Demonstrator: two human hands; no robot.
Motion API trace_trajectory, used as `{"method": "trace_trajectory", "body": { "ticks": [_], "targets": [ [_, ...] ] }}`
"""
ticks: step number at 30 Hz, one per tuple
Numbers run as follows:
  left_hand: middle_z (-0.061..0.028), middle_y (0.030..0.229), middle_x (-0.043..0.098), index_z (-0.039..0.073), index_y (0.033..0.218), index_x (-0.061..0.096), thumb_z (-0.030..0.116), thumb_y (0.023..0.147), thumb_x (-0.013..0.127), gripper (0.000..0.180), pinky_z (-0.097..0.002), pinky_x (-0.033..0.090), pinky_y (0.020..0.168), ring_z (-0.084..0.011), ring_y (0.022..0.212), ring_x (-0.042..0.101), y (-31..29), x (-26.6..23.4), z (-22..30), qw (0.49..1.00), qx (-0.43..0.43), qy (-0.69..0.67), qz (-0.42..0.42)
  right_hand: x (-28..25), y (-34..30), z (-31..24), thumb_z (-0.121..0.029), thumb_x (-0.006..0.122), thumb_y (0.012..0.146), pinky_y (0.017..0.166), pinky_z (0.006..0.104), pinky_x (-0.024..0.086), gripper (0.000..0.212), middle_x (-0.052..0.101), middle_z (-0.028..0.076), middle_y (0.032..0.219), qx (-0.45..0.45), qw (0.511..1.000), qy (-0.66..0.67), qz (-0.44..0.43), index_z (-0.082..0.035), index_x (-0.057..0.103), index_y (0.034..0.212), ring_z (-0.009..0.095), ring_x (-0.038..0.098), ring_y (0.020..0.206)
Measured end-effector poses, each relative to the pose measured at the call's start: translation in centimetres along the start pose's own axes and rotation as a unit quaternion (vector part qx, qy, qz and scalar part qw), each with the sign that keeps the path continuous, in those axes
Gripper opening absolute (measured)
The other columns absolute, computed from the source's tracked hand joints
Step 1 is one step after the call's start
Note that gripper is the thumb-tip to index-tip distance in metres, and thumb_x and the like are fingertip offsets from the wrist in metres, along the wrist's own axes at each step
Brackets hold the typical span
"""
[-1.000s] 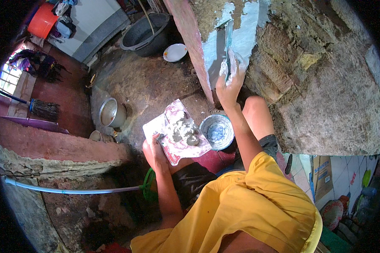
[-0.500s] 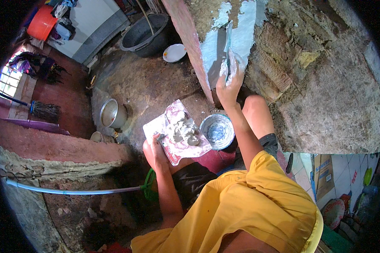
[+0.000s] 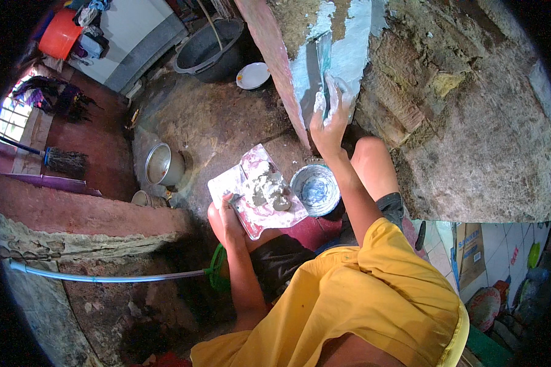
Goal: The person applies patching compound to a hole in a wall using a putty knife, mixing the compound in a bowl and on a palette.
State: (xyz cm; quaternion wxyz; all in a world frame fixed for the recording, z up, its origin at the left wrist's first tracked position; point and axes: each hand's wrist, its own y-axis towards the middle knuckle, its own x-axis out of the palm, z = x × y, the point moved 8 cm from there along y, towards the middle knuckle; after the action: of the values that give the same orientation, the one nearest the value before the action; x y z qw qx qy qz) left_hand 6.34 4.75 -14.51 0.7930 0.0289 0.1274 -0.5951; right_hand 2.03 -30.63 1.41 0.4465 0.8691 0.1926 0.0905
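My left hand (image 3: 231,225) grips the edge of a pink and white smeared board (image 3: 260,221), fingers underneath and thumb on top. A lump of grey-white plaster (image 3: 267,187) sits on it. My right hand (image 3: 331,113), coated in white, is closed round a flat teal putty knife (image 3: 325,56). Its blade lies against a strip of pale blue-white plaster (image 3: 355,58) on the wall edge; whether it touches along its whole length I cannot tell. Between my hands stands a round bowl (image 3: 315,189), its inside smeared blue and white.
Rough bare wall (image 3: 471,140) spreads to the right of the plastered strip. Across the dirty floor are a metal pot (image 3: 165,165), a white plate (image 3: 253,76) and a large black basin (image 3: 217,58). A blue-white pipe (image 3: 116,278) runs at left, near a low broken wall (image 3: 73,205).
The putty knife has turned from nearly edge-on to show more of its flat face, and my right hand has shifted slightly left. My left hand and the board have barely moved.
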Motion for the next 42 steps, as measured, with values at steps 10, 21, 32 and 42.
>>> {"method": "trace_trajectory", "body": {
  "ticks": [10,21,32,42],
  "targets": [
    [-0.0067,0.065,0.054,-0.005,0.075,0.053,0.029,0.072,0.059,0.034,-0.0320,0.039,0.058,-0.0149,0.060,0.047,0.0,-0.1,0.4,1.000,0.006,-0.001,0.003,0.9,-0.6,-0.8,-0.005,0.049,0.081,0.085,0.0409,0.036,0.037,0.045,0.022,0.108,-0.017,0.999,-0.010,-0.033,-0.002,0.050,0.118,0.036,0.044,0.099],
    [-0.0079,0.064,0.053,-0.005,0.075,0.052,0.030,0.071,0.059,0.036,-0.0335,0.040,0.058,-0.0167,0.059,0.047,-0.4,0.3,1.2,1.000,-0.004,0.027,0.009,0.8,0.1,-1.2,-0.003,0.049,0.080,0.082,0.0398,0.039,0.039,0.042,0.022,0.108,-0.033,0.998,-0.032,-0.050,-0.003,0.049,0.119,0.035,0.046,0.095],
    [-0.0089,0.084,0.060,-0.006,0.090,0.058,0.016,0.083,0.048,0.025,-0.0279,0.046,0.067,-0.0139,0.073,0.056,2.2,0.7,-3.7,0.953,-0.035,-0.264,-0.142,-2.4,-7.6,-3.9,0.004,0.045,0.077,0.074,0.0295,0.047,0.035,0.054,0.014,0.102,0.060,0.886,0.208,-0.409,0.003,0.053,0.110,0.020,0.057,0.081],
    [-0.0188,0.106,0.056,-0.008,0.111,0.045,0.013,0.086,0.044,0.033,-0.0359,0.048,0.083,-0.0250,0.091,0.060,-2.5,3.4,3.7,0.824,-0.118,-0.484,-0.271,-2.8,-9.6,-6.2,-0.005,0.047,0.077,0.089,0.0406,0.040,0.046,0.051,0.012,0.108,-0.116,0.856,0.136,-0.486,-0.021,0.055,0.118,0.031,0.049,0.100]
  ]
}}
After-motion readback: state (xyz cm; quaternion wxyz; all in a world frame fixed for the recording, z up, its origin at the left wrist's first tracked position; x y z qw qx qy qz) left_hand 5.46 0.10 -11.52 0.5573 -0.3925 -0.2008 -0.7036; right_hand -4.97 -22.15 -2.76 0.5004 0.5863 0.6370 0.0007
